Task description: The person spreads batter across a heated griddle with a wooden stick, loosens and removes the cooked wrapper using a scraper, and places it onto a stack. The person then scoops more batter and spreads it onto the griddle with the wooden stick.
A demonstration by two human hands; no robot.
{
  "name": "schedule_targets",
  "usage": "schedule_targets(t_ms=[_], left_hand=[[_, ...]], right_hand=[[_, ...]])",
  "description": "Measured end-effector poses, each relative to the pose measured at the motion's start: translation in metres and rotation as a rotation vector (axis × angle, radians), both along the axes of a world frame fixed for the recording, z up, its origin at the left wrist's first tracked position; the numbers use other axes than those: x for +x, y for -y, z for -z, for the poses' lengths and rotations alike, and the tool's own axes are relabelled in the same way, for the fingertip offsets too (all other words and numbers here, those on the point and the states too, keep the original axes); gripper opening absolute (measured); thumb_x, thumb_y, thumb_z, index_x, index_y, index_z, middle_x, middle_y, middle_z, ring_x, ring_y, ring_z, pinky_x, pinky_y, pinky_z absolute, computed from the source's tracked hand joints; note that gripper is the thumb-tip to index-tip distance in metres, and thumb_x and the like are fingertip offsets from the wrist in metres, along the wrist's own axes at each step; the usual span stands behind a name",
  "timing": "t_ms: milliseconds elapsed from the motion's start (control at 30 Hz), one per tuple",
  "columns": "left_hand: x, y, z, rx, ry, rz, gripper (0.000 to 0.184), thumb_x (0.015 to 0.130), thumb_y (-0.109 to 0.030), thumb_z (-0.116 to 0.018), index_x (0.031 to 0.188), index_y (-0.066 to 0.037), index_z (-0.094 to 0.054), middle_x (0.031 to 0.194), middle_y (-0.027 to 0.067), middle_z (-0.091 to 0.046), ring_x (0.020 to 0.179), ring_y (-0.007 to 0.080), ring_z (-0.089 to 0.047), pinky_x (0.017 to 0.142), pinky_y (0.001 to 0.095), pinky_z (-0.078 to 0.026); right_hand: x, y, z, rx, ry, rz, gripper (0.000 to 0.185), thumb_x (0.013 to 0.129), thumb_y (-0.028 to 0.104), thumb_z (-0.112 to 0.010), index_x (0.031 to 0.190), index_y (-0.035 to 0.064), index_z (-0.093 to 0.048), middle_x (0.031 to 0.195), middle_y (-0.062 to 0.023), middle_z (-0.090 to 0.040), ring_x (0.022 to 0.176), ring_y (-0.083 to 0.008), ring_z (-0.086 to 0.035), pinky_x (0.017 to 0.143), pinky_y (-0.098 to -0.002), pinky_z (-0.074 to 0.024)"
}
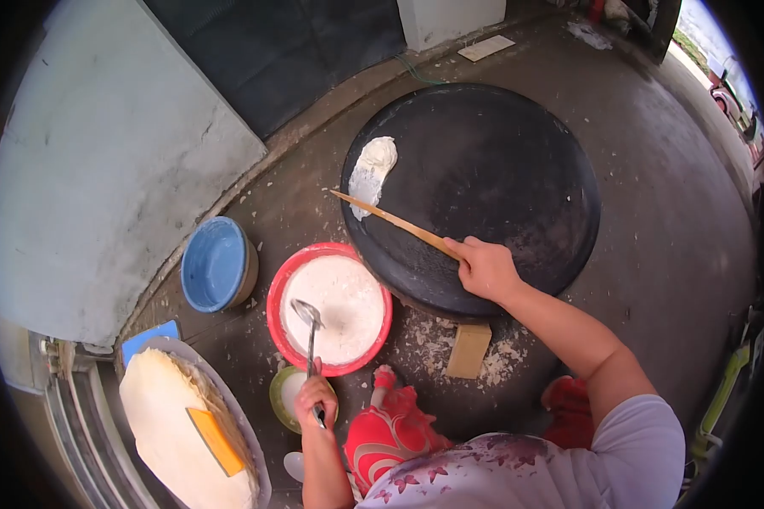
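My left hand [316, 400] is closed round the handle of a metal ladle [307, 312], whose bowl rests at the surface of white batter [335, 297] in a red basin [282, 343]. With my right hand [486, 267] I grip a long wooden spreader [407, 226] by one end. Its thin tip reaches over the left rim of a big round black griddle [501, 187]. A smear of white batter [372, 174] lies on the griddle's left side, close by the spreader's tip.
A blue basin [208, 263] stands left of the red one. Lower left, a stack of thin flat pancakes [165, 416] carries a yellow scraper [216, 441]. A green bowl [280, 394] sits by my left hand. Crumbs surround a wooden block [469, 350] below the griddle.
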State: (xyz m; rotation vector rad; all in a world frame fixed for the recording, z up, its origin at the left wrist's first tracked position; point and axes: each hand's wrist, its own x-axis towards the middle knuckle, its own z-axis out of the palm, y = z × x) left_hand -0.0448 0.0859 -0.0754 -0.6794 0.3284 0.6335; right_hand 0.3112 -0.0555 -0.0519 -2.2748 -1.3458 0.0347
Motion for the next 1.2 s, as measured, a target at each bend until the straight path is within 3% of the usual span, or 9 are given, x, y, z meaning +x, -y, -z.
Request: schedule_targets(t_ms=[100,233,333,467,600,767,900,1067,1200], left_hand=[[-0.006,0.011,0.016,-0.086,0.008,0.018,0.037,0.088,-0.004,-0.033,0.122,0.011,-0.035,0.061,0.0021,-0.041,0.043,0.0095,-0.042,0.036,0.0217,-0.039],[-0.004,0.015,0.024,-0.166,-0.037,0.019,0.036,0.087,-0.003,-0.033,0.121,0.011,-0.036,0.062,0.0017,-0.042,0.044,0.0092,-0.043,0.038,0.0212,-0.040],[0.000,0.012,0.034,-0.162,-0.027,0.027,0.036,0.088,-0.003,-0.033,0.121,0.011,-0.036,0.062,0.0017,-0.043,0.045,0.0090,-0.043,0.038,0.0210,-0.040],[0.001,0.016,0.033,-0.177,-0.029,0.061,0.035,0.088,-0.004,-0.033,0.120,0.011,-0.037,0.061,0.0015,-0.043,0.045,0.0089,-0.043,0.038,0.0212,-0.039],[0.002,0.015,0.031,-0.162,-0.063,0.070,0.035,0.088,-0.005,-0.033,0.120,0.010,-0.037,0.060,0.0013,-0.042,0.044,0.0089,-0.042,0.038,0.0212,-0.039],[0.000,0.015,0.041,-0.186,-0.051,0.094,0.034,0.088,-0.005,-0.033,0.118,0.009,-0.038,0.059,0.0013,-0.042,0.044,0.0092,-0.042,0.038,0.0214,-0.038],[0.000,0.011,0.042,-0.182,-0.077,0.105,0.033,0.088,-0.006,-0.033,0.117,0.009,-0.039,0.059,0.0011,-0.041,0.043,0.0094,-0.041,0.037,0.0213,-0.038],[0.010,0.011,0.034,-0.190,-0.052,0.130,0.032,0.089,-0.007,-0.033,0.117,0.009,-0.039,0.058,0.0012,-0.041,0.044,0.0094,-0.042,0.037,0.0212,-0.038],[-0.005,0.006,0.056,-0.230,-0.108,0.128,0.032,0.091,-0.009,-0.032,0.117,0.009,-0.039,0.058,0.0014,-0.041,0.044,0.0095,-0.042,0.037,0.0215,-0.037]], right_hand=[[0.052,-0.012,0.014,-0.013,0.389,0.120,0.049,0.066,0.010,-0.058,0.115,0.0114,-0.053,0.076,-0.0071,-0.052,0.060,-0.0233,-0.055,0.054,-0.0354,-0.0462],[0.040,-0.035,0.014,0.176,-0.092,0.250,0.041,0.071,0.009,-0.052,0.111,0.0142,-0.058,0.078,-0.0100,-0.058,0.070,-0.0286,-0.058,0.064,-0.0352,-0.0484],[0.007,-0.020,-0.001,0.016,0.015,0.050,0.044,0.064,0.009,-0.056,0.108,0.0141,-0.060,0.074,-0.0090,-0.055,0.069,-0.0273,-0.059,0.062,-0.0380,-0.0490],[0.077,-0.034,0.001,-0.061,0.340,0.261,0.047,0.067,0.010,-0.057,0.114,0.0165,-0.055,0.077,-0.0093,-0.055,0.067,-0.0253,-0.059,0.056,-0.0373,-0.0474],[0.036,-0.042,0.005,0.140,-0.116,0.267,0.042,0.068,0.008,-0.053,0.109,0.0128,-0.059,0.088,-0.0124,-0.059,0.077,-0.0300,-0.059,0.066,-0.0400,-0.0483],[0.086,-0.055,-0.001,-0.138,0.322,0.308,0.046,0.071,0.009,-0.054,0.117,0.0147,-0.052,0.078,-0.0088,-0.055,0.068,-0.0243,-0.060,0.060,-0.0380,-0.0484],[0.068,-0.062,0.004,0.102,-0.224,0.419,0.044,0.067,0.012,-0.053,0.111,0.0134,-0.058,0.091,-0.0143,-0.062,0.088,-0.0299,-0.059,0.073,-0.0379,-0.0478],[0.080,-0.046,0.007,-0.092,0.259,0.348,0.051,0.065,0.009,-0.058,0.115,0.0165,-0.054,0.078,-0.0106,-0.055,0.070,-0.0264,-0.060,0.062,-0.0404,-0.0485],[0.100,-0.056,-0.017,-0.042,-0.097,0.478,0.049,0.066,0.012,-0.053,0.115,0.0128,-0.054,0.084,-0.0145,-0.061,0.081,-0.0306,-0.060,0.071,-0.0392,-0.0482]])
